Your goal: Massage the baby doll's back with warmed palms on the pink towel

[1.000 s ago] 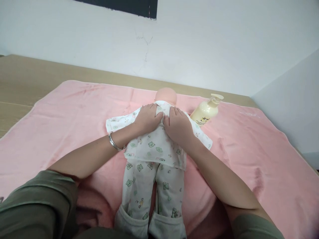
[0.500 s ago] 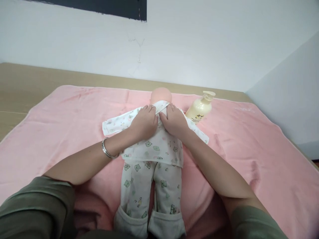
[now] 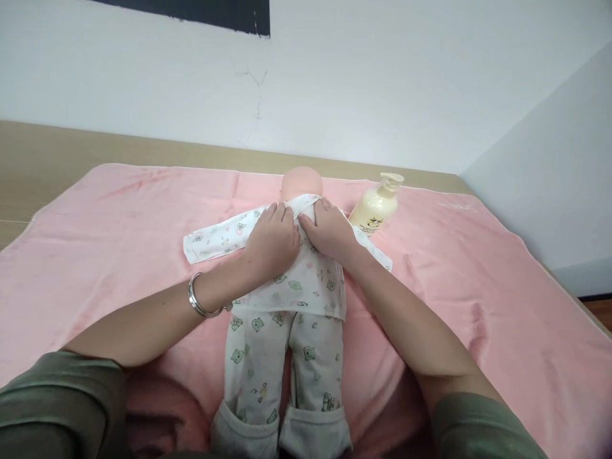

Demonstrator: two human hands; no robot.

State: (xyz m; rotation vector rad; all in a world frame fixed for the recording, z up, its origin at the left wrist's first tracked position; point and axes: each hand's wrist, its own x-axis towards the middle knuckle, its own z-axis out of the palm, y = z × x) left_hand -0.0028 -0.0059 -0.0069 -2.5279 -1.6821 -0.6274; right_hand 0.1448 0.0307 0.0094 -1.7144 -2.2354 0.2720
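Observation:
A baby doll [image 3: 302, 182] lies on its back with its head at the far end. It wears a white long-sleeved baby top [image 3: 287, 294] printed with small animals, and matching baby trousers [image 3: 261, 357] with turned-up grey cuffs. On the chest, just below the overlapping collar, my left hand [image 3: 276, 241] rests flat with its fingers stretched out. My right hand [image 3: 329, 231] lies on the other side of the collar, thumb apart and fingers extended towards the shoulder. The doll's arms are covered by the sleeves, and its neck is hidden behind the collar.
A cream pump bottle [image 3: 377, 205] stands on the pink blanket [image 3: 444, 280], beyond the top's right sleeve. The blanket covers a wooden surface [image 3: 43, 150] that meets a white wall [image 3: 344, 83]. A dark panel [image 3: 224, 13] shows at upper left.
The whole view has shifted slightly, so things sit a little further left. Both hands stay near the collar, and the left fingers look slightly more spread.

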